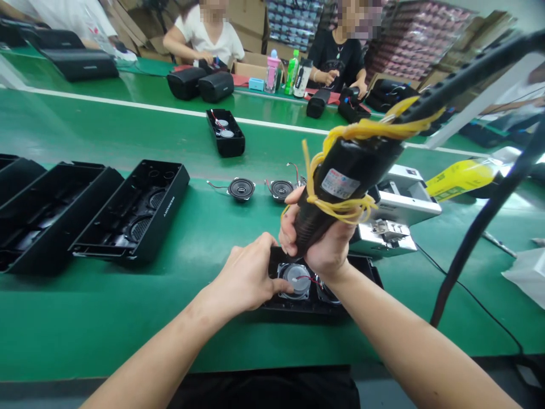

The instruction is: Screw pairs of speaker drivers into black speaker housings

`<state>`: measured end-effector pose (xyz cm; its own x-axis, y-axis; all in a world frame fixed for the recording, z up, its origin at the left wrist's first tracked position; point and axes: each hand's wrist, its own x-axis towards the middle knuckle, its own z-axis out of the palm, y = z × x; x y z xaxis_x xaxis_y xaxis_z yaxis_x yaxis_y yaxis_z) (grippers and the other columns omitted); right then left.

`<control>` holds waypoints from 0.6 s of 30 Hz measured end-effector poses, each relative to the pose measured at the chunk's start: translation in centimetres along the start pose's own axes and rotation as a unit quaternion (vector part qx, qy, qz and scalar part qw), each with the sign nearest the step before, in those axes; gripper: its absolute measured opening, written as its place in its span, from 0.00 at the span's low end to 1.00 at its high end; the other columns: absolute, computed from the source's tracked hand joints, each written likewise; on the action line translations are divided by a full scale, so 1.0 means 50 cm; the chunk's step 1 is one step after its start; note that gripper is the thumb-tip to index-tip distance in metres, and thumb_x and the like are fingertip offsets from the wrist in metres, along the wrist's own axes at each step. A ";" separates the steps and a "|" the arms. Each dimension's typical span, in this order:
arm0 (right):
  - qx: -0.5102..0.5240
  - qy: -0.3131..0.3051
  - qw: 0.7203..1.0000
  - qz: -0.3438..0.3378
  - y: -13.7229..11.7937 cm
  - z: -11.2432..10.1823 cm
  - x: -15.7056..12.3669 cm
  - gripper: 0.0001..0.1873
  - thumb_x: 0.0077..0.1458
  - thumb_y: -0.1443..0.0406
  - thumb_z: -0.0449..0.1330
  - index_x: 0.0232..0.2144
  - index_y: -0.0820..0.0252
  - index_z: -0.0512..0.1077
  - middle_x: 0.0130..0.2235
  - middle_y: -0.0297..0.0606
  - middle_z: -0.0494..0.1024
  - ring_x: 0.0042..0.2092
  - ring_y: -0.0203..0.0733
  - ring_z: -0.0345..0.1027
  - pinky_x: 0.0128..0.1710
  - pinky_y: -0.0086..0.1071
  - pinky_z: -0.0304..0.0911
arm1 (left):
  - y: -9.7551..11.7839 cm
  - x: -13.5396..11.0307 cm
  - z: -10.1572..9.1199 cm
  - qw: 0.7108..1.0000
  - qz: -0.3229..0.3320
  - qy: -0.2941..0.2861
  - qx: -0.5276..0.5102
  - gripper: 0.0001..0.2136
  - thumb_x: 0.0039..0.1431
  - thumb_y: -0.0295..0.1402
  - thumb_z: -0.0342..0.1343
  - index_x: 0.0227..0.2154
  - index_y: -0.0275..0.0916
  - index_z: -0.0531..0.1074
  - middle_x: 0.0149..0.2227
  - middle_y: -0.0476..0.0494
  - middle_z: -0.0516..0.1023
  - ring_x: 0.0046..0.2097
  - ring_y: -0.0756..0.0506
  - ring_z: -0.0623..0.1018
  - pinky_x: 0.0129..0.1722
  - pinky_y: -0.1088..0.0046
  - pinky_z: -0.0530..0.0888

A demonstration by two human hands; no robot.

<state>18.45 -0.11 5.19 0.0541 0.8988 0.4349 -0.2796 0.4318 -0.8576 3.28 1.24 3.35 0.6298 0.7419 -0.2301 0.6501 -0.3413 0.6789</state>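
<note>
My right hand (330,250) is wrapped around a black electric screwdriver (336,162), which has a white label and yellow ties around it. The tool tilts down over an open black speaker housing (293,309) in front of me; its tip is hidden behind my hand. Seated in the housing are two speaker drivers, their backs up, and a thin red wire runs from the nearer-left driver (301,286). At the housing's left end, my left hand (247,272) grips the wall, its thumb reaching inside onto the edge of that driver.
Loose speaker drivers (241,189) lie beyond the housing. Open black housings (136,213) stand to the left, another (226,133) farther off. On the right are a metal device (404,204), a yellow bottle (457,177) and a hanging black cable (468,227). Co-workers sit across the green table.
</note>
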 end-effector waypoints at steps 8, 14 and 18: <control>0.029 -0.035 0.999 0.016 0.017 -0.006 -0.006 0.35 0.60 0.31 0.55 0.46 0.53 0.71 0.23 0.28 0.69 0.17 0.35 0.56 0.14 0.29 0.55 | -0.009 0.003 0.004 1.000 0.001 -0.001 0.013 0.25 0.52 0.45 0.74 0.41 0.47 0.64 0.45 0.45 0.81 0.49 0.31 0.81 0.47 0.54 0.71; 0.074 0.002 0.996 -0.058 -0.041 -0.014 0.010 0.33 0.67 0.35 0.53 0.52 0.54 0.73 0.26 0.29 0.70 0.18 0.34 0.59 0.16 0.29 0.59 | -0.020 0.000 0.009 1.000 0.003 -0.009 0.007 0.24 0.55 0.44 0.69 0.49 0.46 0.64 0.48 0.42 0.82 0.48 0.32 0.82 0.48 0.52 0.75; 0.023 0.101 0.980 -0.171 -0.155 -0.069 0.008 0.33 0.65 0.35 0.57 0.51 0.56 0.75 0.24 0.27 0.70 0.17 0.34 0.58 0.13 0.29 0.57 | -0.064 0.004 0.021 1.000 -0.015 0.008 0.017 0.29 0.58 0.52 0.64 0.58 0.47 0.64 0.57 0.37 0.80 0.57 0.29 0.81 0.54 0.47 0.77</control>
<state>23.96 -2.85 11.05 0.3399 0.7011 0.6268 -0.2555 0.7102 -0.6560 1.76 1.87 0.40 0.6024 0.7618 -0.2383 0.6835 -0.3381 0.6469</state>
